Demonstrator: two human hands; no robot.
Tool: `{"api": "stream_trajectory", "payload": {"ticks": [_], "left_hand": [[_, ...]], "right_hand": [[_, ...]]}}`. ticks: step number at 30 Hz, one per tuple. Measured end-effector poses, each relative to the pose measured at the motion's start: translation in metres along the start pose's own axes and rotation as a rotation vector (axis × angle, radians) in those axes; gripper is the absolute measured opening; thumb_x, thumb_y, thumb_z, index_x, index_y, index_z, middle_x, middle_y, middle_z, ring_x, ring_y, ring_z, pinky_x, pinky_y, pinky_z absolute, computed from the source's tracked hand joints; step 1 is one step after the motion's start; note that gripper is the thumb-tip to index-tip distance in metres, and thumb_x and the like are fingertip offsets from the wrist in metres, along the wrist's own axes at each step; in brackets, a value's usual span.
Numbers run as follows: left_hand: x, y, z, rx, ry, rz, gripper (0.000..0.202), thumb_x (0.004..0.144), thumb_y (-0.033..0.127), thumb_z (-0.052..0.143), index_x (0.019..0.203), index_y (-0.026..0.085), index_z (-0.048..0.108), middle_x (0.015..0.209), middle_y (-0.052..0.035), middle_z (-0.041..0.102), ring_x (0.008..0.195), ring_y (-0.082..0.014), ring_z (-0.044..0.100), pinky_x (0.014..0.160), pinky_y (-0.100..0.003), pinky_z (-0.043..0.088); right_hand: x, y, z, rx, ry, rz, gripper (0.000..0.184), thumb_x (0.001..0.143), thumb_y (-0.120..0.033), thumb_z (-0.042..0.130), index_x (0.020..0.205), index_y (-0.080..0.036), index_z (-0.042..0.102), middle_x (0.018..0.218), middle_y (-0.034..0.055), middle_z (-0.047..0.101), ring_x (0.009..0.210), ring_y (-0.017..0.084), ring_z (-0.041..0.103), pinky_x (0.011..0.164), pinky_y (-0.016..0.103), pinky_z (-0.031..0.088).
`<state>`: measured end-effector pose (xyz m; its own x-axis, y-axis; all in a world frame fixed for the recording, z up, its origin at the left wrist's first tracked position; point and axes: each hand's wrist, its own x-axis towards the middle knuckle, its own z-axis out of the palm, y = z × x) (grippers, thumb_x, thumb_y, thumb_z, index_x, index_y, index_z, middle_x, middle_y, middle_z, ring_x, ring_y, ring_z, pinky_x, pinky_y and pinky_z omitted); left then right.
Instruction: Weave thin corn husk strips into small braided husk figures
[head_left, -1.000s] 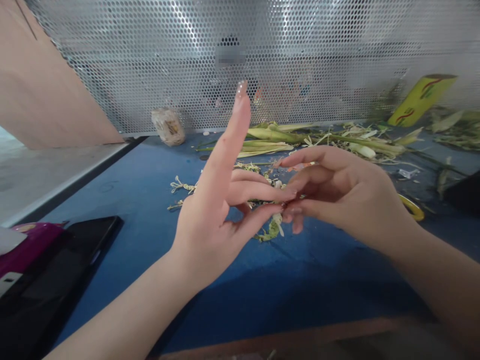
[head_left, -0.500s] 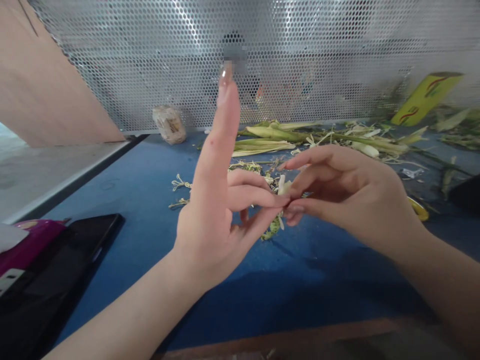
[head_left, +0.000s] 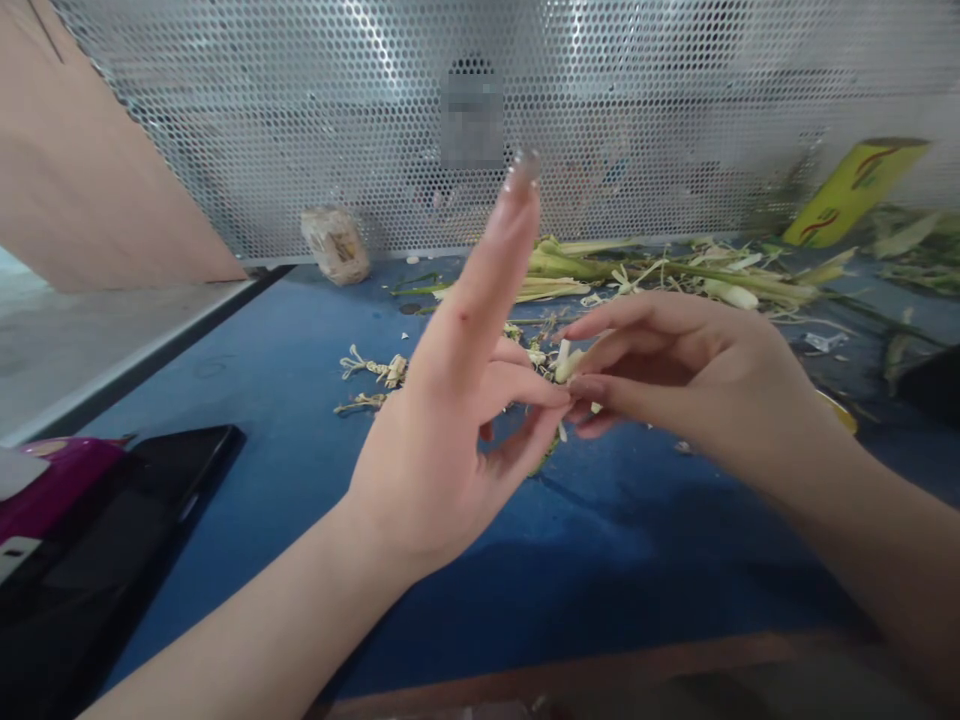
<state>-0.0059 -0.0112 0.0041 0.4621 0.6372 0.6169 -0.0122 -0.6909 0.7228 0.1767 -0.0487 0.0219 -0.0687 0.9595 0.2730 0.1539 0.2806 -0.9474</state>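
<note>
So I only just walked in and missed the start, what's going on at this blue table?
A person is working a small pale plant strip between the fingertips of both bare hands above the blue table. The left hand pinches it with its index finger pointing straight up, and the right hand pinches it from the other side. Little knotted strips lie just behind, green stalks are piled along the perforated metal screen, and a black tablet sits at the left.

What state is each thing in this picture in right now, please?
left hand, index finger raised, other fingertips pinching the leaf strip
right hand, fingertips pinching the leaf strip
leaf strip, held between both hands
phone, lying flat, screen dark
stalks, lying in a loose heap
</note>
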Motion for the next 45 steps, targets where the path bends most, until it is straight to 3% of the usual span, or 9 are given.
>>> {"api": "stream_trajectory", "payload": {"ticks": [5, 11, 15, 25, 33, 35, 38, 41, 45], "left_hand": [[0.004, 0.005, 0.002, 0.487, -0.06, 0.313, 0.029, 0.074, 0.009, 0.053, 0.097, 0.026, 0.058, 0.144, 0.0122, 0.007, 0.081, -0.0086, 0.054, 0.058, -0.02, 0.048], [0.009, 0.012, 0.0, 0.462, -0.144, 0.237, 0.029, 0.075, 0.009, 0.052, 0.099, 0.025, 0.057, 0.117, -0.0026, 0.049, 0.075, -0.0092, 0.053, 0.062, -0.019, 0.047], [0.011, 0.013, 0.001, 0.431, -0.143, 0.229, 0.039, 0.073, 0.01, 0.053, 0.108, 0.028, 0.054, 0.105, -0.0043, 0.055, 0.073, -0.0122, 0.055, 0.061, -0.021, 0.048], [0.011, 0.011, 0.003, 0.39, -0.187, 0.217, 0.054, 0.077, 0.012, 0.046, 0.125, 0.035, 0.037, 0.118, 0.0024, 0.048, 0.078, -0.0115, 0.061, 0.07, -0.026, 0.052], [0.006, 0.007, 0.001, 0.55, -0.083, 0.317, 0.025, 0.077, 0.015, 0.053, 0.099, 0.025, 0.056, 0.141, 0.0089, 0.021, 0.08, -0.0072, 0.057, 0.063, -0.02, 0.05], [0.007, 0.005, 0.004, 0.406, 0.017, 0.284, 0.042, 0.072, 0.017, 0.059, 0.111, 0.029, 0.047, 0.143, 0.007, 0.015, 0.084, -0.0114, 0.058, 0.061, -0.023, 0.05], [0.01, 0.0, 0.011, 0.029, 0.114, 0.087, 0.078, 0.066, 0.012, 0.064, 0.129, 0.032, 0.023, 0.134, -0.0022, 0.035, 0.101, -0.0209, 0.054, 0.074, -0.031, 0.05], [0.013, -0.007, 0.015, -0.334, 0.003, -0.223, 0.079, 0.066, 0.009, 0.063, 0.13, 0.03, 0.021, 0.11, -0.0039, 0.055, 0.105, -0.0223, 0.052, 0.084, -0.038, 0.046], [0.016, -0.011, 0.015, -0.629, -0.078, -0.465, 0.076, 0.064, 0.006, 0.064, 0.126, 0.027, 0.026, 0.089, -0.0008, 0.062, 0.089, -0.0186, 0.06, 0.077, -0.035, 0.049]], "right_hand": [[0.001, 0.001, 0.0, 0.061, -0.019, 0.055, 0.017, 0.068, -0.019, 0.066, 0.084, -0.023, 0.06, 0.069, -0.0026, 0.066, 0.06, 0.012, 0.065, 0.057, 0.021, 0.058], [0.003, 0.005, -0.001, 0.146, -0.056, 0.09, 0.017, 0.069, -0.017, 0.064, 0.085, -0.022, 0.06, 0.067, -0.0042, 0.067, 0.059, 0.011, 0.065, 0.055, 0.019, 0.057], [0.003, 0.002, -0.001, 0.187, -0.084, 0.139, 0.018, 0.068, -0.015, 0.065, 0.084, -0.02, 0.059, 0.067, -0.0041, 0.066, 0.059, 0.01, 0.065, 0.055, 0.017, 0.058], [0.003, 0.005, -0.004, 0.14, -0.139, 0.101, 0.016, 0.071, -0.016, 0.063, 0.086, -0.02, 0.057, 0.069, -0.0037, 0.065, 0.06, 0.01, 0.065, 0.057, 0.018, 0.058], [0.004, 0.001, -0.004, 0.051, -0.067, 0.079, 0.017, 0.067, -0.011, 0.065, 0.078, -0.02, 0.057, 0.065, -0.0054, 0.062, 0.053, 0.008, 0.062, 0.049, 0.016, 0.054], [0.004, 0.002, -0.004, 0.031, -0.064, 0.049, 0.017, 0.066, -0.012, 0.066, 0.078, -0.021, 0.057, 0.064, -0.0047, 0.062, 0.051, 0.009, 0.062, 0.048, 0.018, 0.053], [0.005, 0.004, -0.005, 0.008, -0.066, 0.033, 0.017, 0.067, -0.013, 0.066, 0.079, -0.021, 0.057, 0.065, -0.0038, 0.063, 0.05, 0.009, 0.061, 0.048, 0.02, 0.054], [0.005, 0.007, -0.006, -0.018, -0.042, 0.007, 0.015, 0.067, -0.017, 0.066, 0.079, -0.021, 0.057, 0.064, -0.0035, 0.063, 0.05, 0.01, 0.061, 0.048, 0.021, 0.055], [0.006, 0.008, -0.005, -0.042, -0.031, -0.023, 0.013, 0.069, -0.017, 0.065, 0.078, -0.023, 0.058, 0.063, -0.0043, 0.063, 0.05, 0.009, 0.062, 0.049, 0.021, 0.055]]}}
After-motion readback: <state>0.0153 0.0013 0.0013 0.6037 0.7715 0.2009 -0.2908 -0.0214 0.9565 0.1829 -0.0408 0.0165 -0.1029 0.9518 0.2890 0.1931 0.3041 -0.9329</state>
